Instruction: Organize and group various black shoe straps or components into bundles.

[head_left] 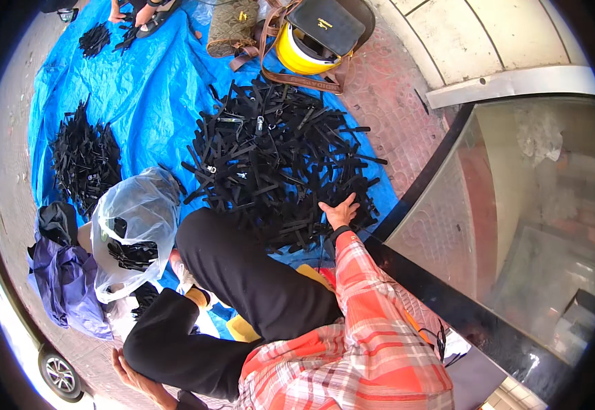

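Note:
A wide heap of short black strips (270, 171), some with silvery metal fittings, lies on a blue tarp (154, 89) in front of my knees. My right hand (340, 210) reaches to the heap's near right side. Its thumb and fingers are spread, and nothing shows in its grasp. Down at the lower left, my left hand (137, 379) rests against my bent knee with its fingers stretched out. A clear plastic bag (150, 201) stands left of my legs with more black strips inside.
Another strip heap (85, 160) lies on the left, beyond a purple cloth (72, 287). A person's hands (145, 14) handle strips at the far edge. At the back are a yellow helmet (294, 55) and a black bag (325, 27). A glass case (448, 205) borders my right.

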Demonstrator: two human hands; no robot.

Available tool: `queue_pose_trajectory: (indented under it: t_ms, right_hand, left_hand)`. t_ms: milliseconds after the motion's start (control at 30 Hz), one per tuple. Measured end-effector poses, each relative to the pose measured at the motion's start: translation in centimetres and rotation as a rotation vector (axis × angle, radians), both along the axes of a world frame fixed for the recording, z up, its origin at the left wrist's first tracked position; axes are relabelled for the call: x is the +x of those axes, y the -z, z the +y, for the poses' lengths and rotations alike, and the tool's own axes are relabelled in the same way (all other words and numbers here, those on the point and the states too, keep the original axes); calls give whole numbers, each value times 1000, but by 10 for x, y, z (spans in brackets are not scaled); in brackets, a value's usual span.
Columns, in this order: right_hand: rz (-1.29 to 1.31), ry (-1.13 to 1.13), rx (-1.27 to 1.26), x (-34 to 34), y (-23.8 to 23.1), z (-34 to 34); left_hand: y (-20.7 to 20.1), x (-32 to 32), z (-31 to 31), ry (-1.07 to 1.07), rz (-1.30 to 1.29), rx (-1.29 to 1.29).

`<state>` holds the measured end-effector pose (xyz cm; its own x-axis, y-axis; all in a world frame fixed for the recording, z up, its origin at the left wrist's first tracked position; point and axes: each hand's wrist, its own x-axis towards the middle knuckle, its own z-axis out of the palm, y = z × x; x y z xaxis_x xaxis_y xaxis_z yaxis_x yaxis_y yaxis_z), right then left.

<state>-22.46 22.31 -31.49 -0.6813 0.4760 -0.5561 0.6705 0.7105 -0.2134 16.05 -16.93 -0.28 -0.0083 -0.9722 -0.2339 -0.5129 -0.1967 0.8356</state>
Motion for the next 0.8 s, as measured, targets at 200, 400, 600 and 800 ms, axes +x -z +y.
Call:
queue_pose_trajectory:
  t_ms: [200,400,600,800]
  right_hand:
    - [-91,-201,100,-23,4,-59]
    - [-319,-824,75,-30,-15,-107]
    - [383,-1147,-244,-103,-69,-172]
    - [19,-1195,-56,-171,-20,-246]
  left_hand:
    - [-1,76,-10,47,-184,-129]
    - [-2,68,12,130,-505,-254]
    - [-6,73,12,373,-519,-419]
    - [-13,38,18,39,-371,-222]
